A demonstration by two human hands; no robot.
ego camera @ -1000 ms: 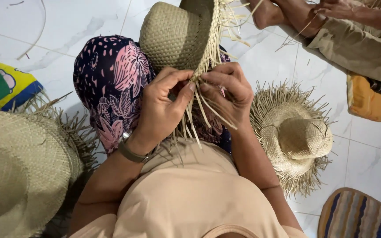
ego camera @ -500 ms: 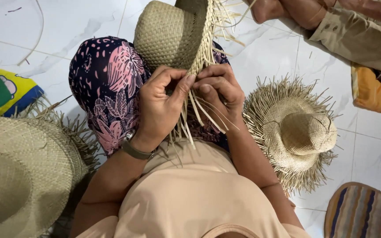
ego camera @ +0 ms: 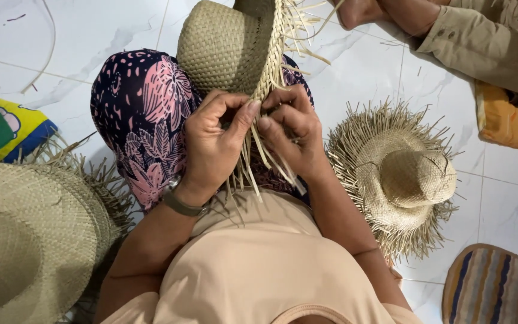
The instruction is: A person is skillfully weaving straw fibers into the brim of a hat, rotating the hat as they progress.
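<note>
Sleeveless beige top (ego camera: 271, 264), floral dark skirt (ego camera: 145, 120), grey wristband (ego camera: 181, 204)

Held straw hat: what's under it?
Under the held straw hat lies floral cloth over the lap; loose strands hang down. The hat and both hands hide the rest.

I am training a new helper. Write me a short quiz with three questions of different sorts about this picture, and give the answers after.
1. True or false: both hands work at the brim edge of the half-woven pale straw hat.
2. Multiple choice: where does the fringed straw hat with a finished crown lie? A) on the person's lap B) on the white tiled floor, on the person's right C) on the striped mat
3. Fill in: the left hand wears a ____ at the wrist.

Key: 1 true, the right hand pinches loose strands there too. 2 B. 3 wristband.
</note>
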